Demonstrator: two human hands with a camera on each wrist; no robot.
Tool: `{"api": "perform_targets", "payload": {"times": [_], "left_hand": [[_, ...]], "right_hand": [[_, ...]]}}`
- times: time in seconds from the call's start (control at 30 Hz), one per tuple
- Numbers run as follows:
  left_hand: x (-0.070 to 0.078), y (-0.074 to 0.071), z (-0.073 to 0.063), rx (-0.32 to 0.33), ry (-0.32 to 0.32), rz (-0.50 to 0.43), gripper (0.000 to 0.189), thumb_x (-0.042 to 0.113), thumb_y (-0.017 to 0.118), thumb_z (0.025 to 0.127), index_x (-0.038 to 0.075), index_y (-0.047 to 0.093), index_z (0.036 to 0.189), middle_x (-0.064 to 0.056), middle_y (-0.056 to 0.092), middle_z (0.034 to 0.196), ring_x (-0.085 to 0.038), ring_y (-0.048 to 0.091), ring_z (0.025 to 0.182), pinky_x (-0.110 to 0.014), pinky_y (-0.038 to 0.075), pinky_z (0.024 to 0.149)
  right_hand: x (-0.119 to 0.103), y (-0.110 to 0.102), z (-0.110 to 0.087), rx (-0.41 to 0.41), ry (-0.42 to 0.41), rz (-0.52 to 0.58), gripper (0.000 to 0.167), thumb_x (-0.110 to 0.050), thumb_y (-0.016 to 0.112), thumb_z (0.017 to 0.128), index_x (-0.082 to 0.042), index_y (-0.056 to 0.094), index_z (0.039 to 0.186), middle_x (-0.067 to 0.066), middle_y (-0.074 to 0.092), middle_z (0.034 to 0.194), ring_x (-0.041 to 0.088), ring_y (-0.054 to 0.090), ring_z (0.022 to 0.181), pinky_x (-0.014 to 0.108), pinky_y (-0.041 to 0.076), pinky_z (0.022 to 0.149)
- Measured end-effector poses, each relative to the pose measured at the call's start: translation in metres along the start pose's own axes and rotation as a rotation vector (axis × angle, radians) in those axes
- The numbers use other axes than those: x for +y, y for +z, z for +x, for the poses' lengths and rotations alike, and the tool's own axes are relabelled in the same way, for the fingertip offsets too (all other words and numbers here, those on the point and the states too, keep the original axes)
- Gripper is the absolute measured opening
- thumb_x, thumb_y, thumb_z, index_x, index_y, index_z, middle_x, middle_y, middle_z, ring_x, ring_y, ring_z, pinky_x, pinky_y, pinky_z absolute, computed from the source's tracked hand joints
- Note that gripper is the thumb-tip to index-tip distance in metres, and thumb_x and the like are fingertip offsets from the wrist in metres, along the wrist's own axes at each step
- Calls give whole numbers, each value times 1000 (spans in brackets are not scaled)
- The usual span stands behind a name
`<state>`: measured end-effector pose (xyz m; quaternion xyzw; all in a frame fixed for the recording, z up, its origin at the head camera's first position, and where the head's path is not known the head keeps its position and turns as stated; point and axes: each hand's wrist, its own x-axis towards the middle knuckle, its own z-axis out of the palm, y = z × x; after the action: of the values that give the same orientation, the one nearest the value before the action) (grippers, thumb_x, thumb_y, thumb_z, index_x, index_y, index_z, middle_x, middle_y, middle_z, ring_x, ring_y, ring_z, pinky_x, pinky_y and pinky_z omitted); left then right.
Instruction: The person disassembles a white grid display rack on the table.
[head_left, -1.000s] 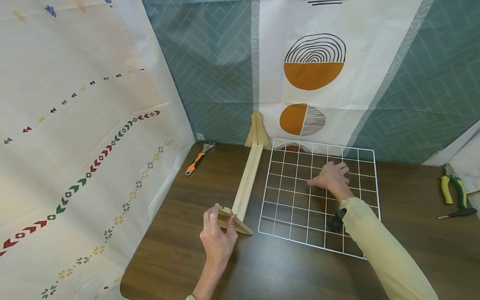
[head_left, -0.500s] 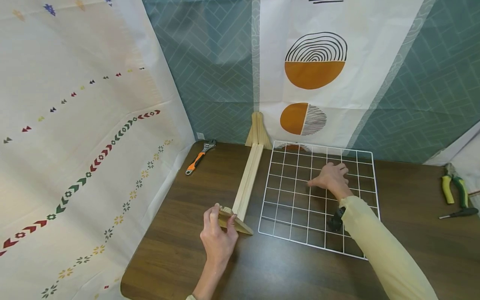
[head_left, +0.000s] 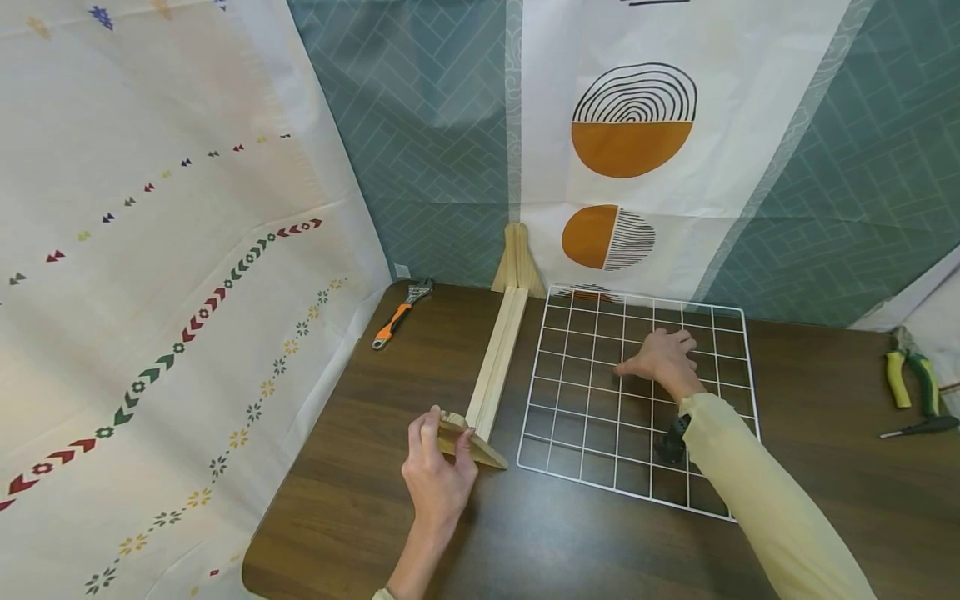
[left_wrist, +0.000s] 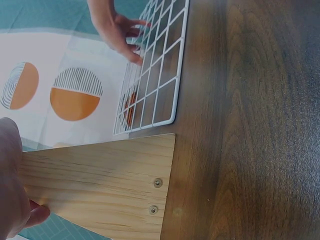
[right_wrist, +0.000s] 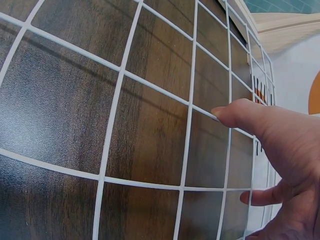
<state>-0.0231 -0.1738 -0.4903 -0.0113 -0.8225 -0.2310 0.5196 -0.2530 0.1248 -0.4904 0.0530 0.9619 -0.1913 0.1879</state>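
Observation:
A pale wooden stand lies front to back on the brown table, a long rail with a shaped board at each end. My left hand holds the near end board, thumb on one face and fingers on the other. Two screw heads show on this board in the left wrist view. To its right is a white wire grid panel, its near corner close to the board. My right hand, fingers spread, holds the grid's wires, the thumb tip at a wire. Shadows of the wires fall on the table beneath.
An orange-handled adjustable wrench lies at the back left. Yellow-green pliers and a dark-handled screwdriver are at the far right. Patterned cloth hangs behind and to the left. The table has a rounded front left corner.
The grid's far edge has come down slightly, with my right hand still on its wires. My left hand keeps its hold on the end board.

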Motion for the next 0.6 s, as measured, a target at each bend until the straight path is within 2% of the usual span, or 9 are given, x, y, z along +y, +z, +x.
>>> {"api": "perform_targets", "payload": {"times": [0.6], "left_hand": [[-1,1,-1,-3,5,-1,46,33,63,99,-7,56,121,-23,59,97,-33,54,50,-41,46,37]], "right_hand": [[4,7,4,-31,-20,3,107,-46,84,74,25,29,132,52,18,128,62,22,119,70,39,89]]}}
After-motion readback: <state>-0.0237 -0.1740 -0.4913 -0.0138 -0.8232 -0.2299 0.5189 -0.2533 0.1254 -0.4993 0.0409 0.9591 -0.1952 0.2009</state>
